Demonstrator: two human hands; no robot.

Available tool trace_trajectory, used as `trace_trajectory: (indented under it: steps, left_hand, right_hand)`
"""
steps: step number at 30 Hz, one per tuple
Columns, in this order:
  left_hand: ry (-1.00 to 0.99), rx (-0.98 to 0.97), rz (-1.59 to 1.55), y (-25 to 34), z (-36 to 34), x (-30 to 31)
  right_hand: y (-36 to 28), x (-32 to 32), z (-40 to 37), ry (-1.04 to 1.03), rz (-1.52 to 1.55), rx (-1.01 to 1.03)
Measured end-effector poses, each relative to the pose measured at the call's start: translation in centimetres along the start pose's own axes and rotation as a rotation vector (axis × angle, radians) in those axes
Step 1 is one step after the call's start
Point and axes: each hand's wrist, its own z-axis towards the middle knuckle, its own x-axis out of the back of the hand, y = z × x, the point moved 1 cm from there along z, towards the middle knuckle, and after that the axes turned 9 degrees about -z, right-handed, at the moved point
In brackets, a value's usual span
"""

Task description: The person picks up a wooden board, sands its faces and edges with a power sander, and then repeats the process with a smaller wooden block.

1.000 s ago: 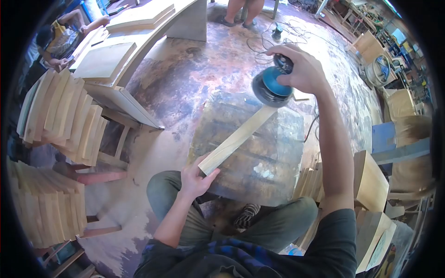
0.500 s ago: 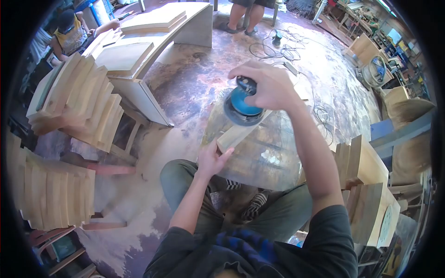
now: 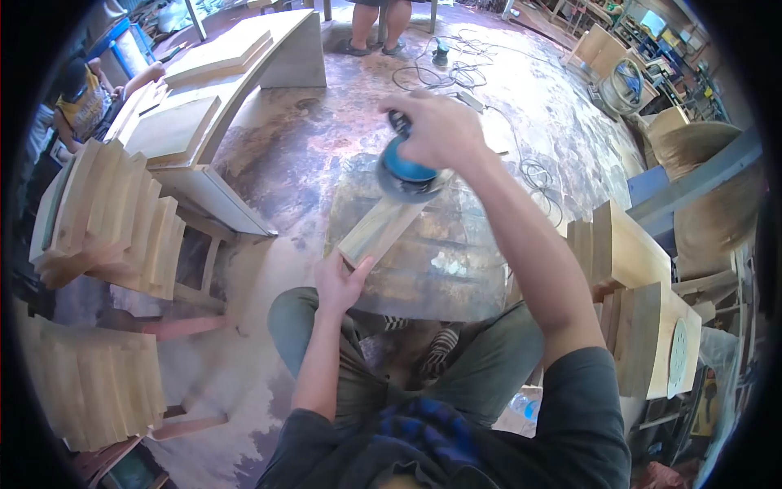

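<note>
My right hand (image 3: 440,134) is wrapped round the top of a blue and black orbital sander (image 3: 407,169). Its round base sits over the far end of a pale wooden board (image 3: 381,226), hiding that end. The near end of the board is gripped by my left hand (image 3: 340,279), with the thumb along one edge. Beneath the board is a worn, stained work surface (image 3: 444,285) in front of my knees.
Stacked wooden pieces stand at left (image 3: 106,220), lower left (image 3: 94,375) and right (image 3: 635,277). A table (image 3: 297,53) bears flat panels. Cables (image 3: 464,73) and another sander (image 3: 441,53) lie on the floor. One person sits at upper left (image 3: 85,102); another's legs (image 3: 383,28) show at the top.
The view has shifted, so the surroundings sit further left. More of the board's face shows between my left hand and the sander, which stays at the board's far part.
</note>
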Motion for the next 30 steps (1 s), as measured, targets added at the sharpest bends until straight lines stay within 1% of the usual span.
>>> trace_trajectory:
  steps: [1, 2, 4, 5, 7, 9, 10, 12, 17, 19, 23, 26, 29, 30]
  left_hand:
    - [-0.017, -0.041, 0.021, 0.0, 0.3, 0.0]
    - [-0.017, -0.035, 0.02, 0.1, 0.2, 0.1]
    - [-0.049, -0.141, 0.187, 2.5, 0.3, 0.2]
    - [-0.052, -0.127, 0.192, 2.1, 0.2, 0.0]
    - [-0.034, -0.048, 0.066, 1.5, 0.3, -0.2]
    - [-0.052, -0.047, 0.057, 1.0, 0.4, 0.1]
    - [-0.068, -0.052, 0.042, 0.7, 0.4, 0.2]
    - [-0.071, -0.049, 0.03, 0.4, 0.3, 0.2]
    - [-0.078, -0.029, 0.018, 0.2, 0.2, 0.2]
    - [-0.097, 0.032, -0.032, 0.4, 0.3, 0.3]
    - [-0.068, 0.003, -0.05, -0.3, 0.1, 0.4]
    - [-0.097, -0.002, 0.011, 0.1, 0.4, 0.6]
    - [-0.121, 0.022, 0.005, 0.1, 0.5, 0.7]
    - [-0.125, 0.023, 0.005, 0.0, 0.5, 0.7]
  right_hand:
    - [1.5, 0.3, 0.6, -0.052, -0.055, -0.085]
    - [3.2, 0.3, 1.0, -0.105, -0.108, -0.172]
    - [7.6, -1.0, 2.0, -0.099, -0.123, -0.219]
    - [9.5, -1.1, 2.4, -0.136, -0.144, -0.274]
    - [12.8, -1.0, 3.0, -0.173, -0.194, -0.359]
    - [15.6, -1.1, 3.8, -0.194, -0.248, -0.43]
    - [16.7, -1.3, 4.2, -0.198, -0.249, -0.435]
    - [18.4, -1.4, 4.9, -0.229, -0.24, -0.507]
    - [19.3, -2.0, 5.2, -0.259, -0.224, -0.498]
    - [19.8, -2.2, 5.8, -0.191, -0.216, -0.502]
    - [20.9, -2.7, 5.9, -0.167, -0.206, -0.502]
    - [22.9, -3.6, 6.6, -0.126, -0.25, -0.504]
    - [23.4, -3.6, 7.6, -0.115, -0.206, -0.444]
    - [23.2, -3.7, 8.0, -0.102, -0.195, -0.385]
